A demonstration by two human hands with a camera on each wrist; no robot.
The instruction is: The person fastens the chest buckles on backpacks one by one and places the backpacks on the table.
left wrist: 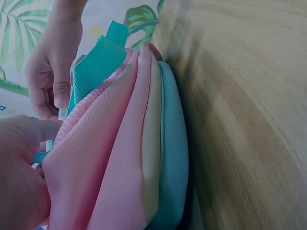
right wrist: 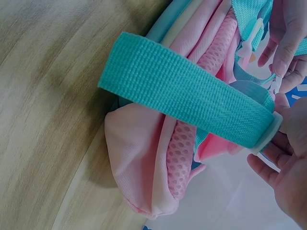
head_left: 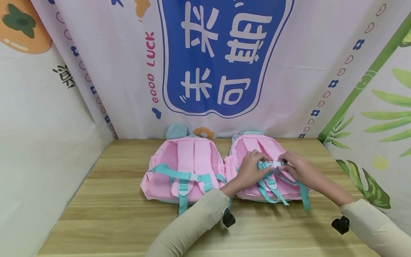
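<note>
A pink backpack (head_left: pixel 250 142) with teal straps lies on the table, its strap side facing up. Above it, my left hand (head_left: pixel 252 167) pinches the left side of a white plastic buckle (head_left: pixel 274 164) on the teal chest strap. The right hand (head_left: pixel 302 169) grips the strap at the buckle's other side. Whether the two buckle halves are fully joined, I cannot tell. From the right hand's side, a teal webbing strap (right wrist: pixel 187 91) hangs in a loop in the right wrist view. In the left wrist view, the backpack's pink side (left wrist: pixel 105 158) partly covers the fingers.
A second pink backpack (head_left: pixel 167 153) lies just left of the first, its teal strap across it with a white buckle (head_left: pixel 193 176). Both rest on a wooden table (head_left: pixel 109 214) against a printed cloth backdrop (head_left: pixel 128 89). Black wrist cameras sit below each forearm.
</note>
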